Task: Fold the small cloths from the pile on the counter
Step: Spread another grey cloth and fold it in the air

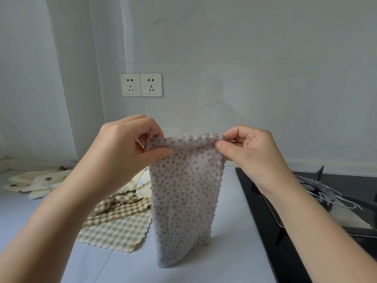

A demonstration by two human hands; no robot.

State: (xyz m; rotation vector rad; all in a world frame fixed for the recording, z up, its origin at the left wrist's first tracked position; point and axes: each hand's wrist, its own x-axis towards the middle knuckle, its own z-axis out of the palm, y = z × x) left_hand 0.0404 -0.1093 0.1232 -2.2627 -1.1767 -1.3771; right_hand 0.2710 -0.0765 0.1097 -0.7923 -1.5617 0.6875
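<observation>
Head view: we hold the dotted cloth point(183, 201) up at the centre of the frame, hanging from its scalloped top edge. Our left hand point(130, 148) pinches the top corner on the 9 o'clock side, thumb in front and fingers curled behind. Our right hand point(251, 152) pinches the corner on the 3 o'clock side between thumb and forefinger, with the other fingers curled in. The cloth drops straight toward 6 o'clock and its rounded lower end reaches the counter point(122, 268); we cannot tell whether it touches.

Behind it, toward 8 o'clock, the checked cloth point(118, 221) lies rumpled on the counter, partly under our left forearm. Cream cloths point(40, 182) lie spread at 9 o'clock, near the wall corner. A black hob point(263, 221) sits at 3 o'clock, just beside the hanging cloth, with a metal grate point(318, 190) on it. Two sockets point(141, 84) are on the wall point(265, 68) at 11 o'clock
</observation>
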